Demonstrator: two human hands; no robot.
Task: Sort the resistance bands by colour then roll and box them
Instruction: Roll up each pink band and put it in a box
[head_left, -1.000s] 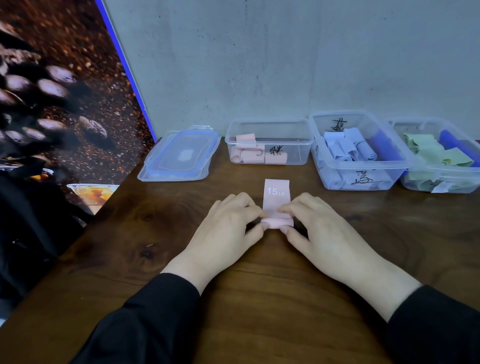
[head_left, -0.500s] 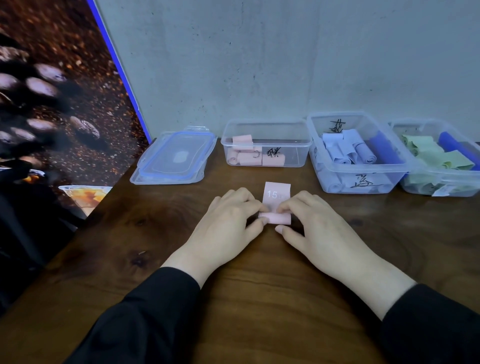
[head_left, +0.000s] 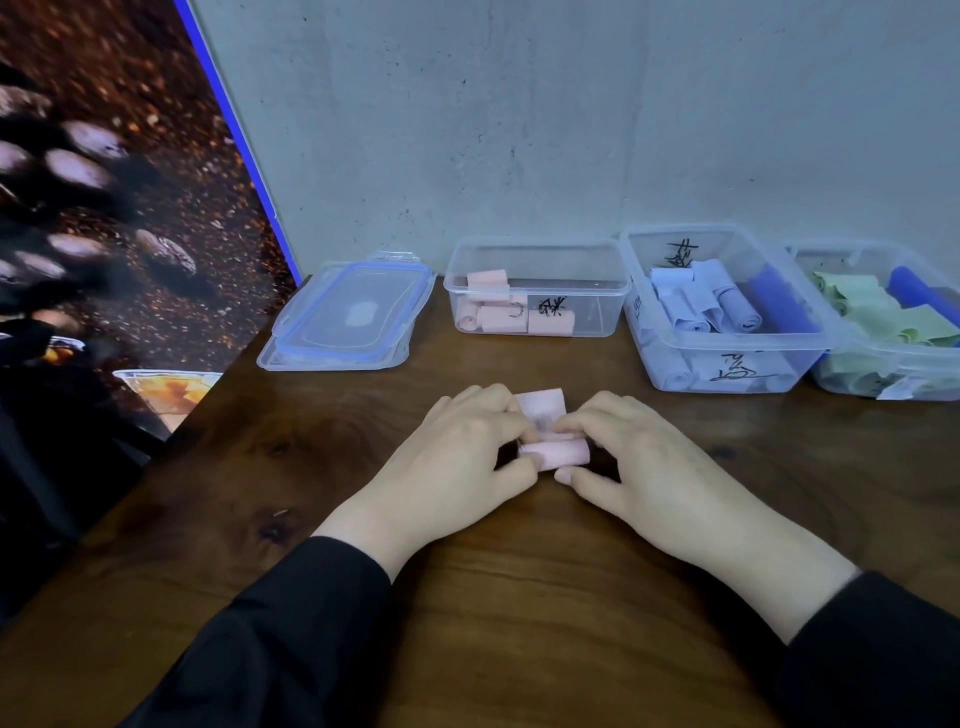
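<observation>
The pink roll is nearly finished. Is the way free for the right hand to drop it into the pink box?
Probably yes. The pink box stands open straight beyond the pink band, its lid lying aside; bare table lies between. The right hand already pinches the band.

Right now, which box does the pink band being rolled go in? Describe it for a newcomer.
Along the grey concrete wall stands a row of clear plastic boxes. Take the leftmost open box, beside the blue-rimmed lid. It alone holds rolled pink bands; its neighbours hold pale blue and green.
</observation>
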